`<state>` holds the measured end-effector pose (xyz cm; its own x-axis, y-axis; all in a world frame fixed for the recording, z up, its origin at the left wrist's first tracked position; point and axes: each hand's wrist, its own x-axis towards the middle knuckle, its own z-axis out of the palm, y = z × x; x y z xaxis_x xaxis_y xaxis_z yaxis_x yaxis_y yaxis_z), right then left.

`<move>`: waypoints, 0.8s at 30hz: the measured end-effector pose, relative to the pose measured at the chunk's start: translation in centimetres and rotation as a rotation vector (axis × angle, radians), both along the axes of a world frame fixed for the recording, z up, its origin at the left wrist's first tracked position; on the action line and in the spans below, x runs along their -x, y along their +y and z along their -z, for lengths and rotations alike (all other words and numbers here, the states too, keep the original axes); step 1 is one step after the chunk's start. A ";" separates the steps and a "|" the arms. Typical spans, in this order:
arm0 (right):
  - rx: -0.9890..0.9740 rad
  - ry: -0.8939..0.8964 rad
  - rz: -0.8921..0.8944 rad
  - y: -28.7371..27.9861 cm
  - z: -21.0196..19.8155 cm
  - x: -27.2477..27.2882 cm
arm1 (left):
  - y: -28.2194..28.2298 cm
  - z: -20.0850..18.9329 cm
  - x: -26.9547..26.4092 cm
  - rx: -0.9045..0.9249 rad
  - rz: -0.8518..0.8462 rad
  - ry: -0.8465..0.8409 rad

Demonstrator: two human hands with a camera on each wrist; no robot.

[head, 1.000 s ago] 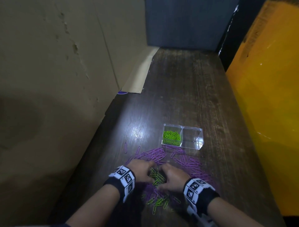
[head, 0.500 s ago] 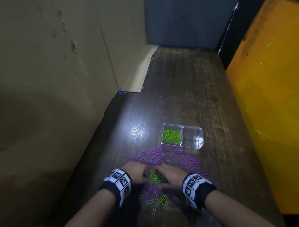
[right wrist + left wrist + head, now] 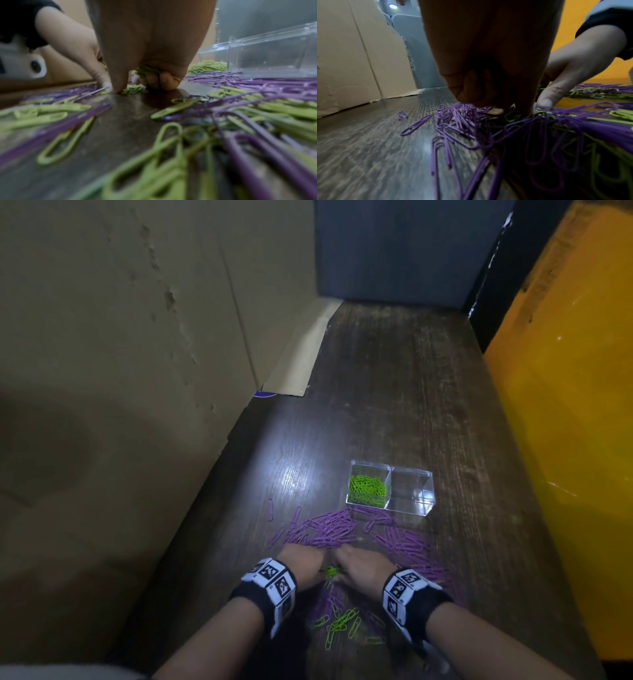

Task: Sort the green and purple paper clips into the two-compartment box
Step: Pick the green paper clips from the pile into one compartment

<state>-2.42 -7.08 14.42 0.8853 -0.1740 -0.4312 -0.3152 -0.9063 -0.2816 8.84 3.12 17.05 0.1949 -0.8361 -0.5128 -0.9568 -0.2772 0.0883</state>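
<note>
The clear two-compartment box [image 3: 428, 501] stands on the dark wooden table [image 3: 394, 388]. Its left compartment holds green paper clips [image 3: 366, 489]; the right one is bare. Purple paper clips [image 3: 329, 529] lie in an arc before it, and loose green clips [image 3: 342, 619] lie between my wrists. My left hand [image 3: 303, 563] and right hand [image 3: 359, 566] meet over a small green cluster [image 3: 330, 571]. The right hand [image 3: 145, 81] curls its fingers round a bunch of green clips [image 3: 147, 69]. The left hand [image 3: 508, 111] pinches down on a green clip [image 3: 511, 117] in the pile.
A cardboard wall [image 3: 120, 371] lines the table's left side, with a flap [image 3: 301, 354] lying on the surface. A yellow panel [image 3: 565, 405] borders the right, and a dark blue panel [image 3: 394, 251] closes the far end. Bare wood lies beyond the box.
Both hands have drawn closer together and slightly forward, closing over the green cluster that lay open between them. The box has not moved.
</note>
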 end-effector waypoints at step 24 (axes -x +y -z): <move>-0.587 -0.068 0.691 -4.2 -5.0 0.7 | -1.0 -1.9 -3.7 0.244 -0.571 0.633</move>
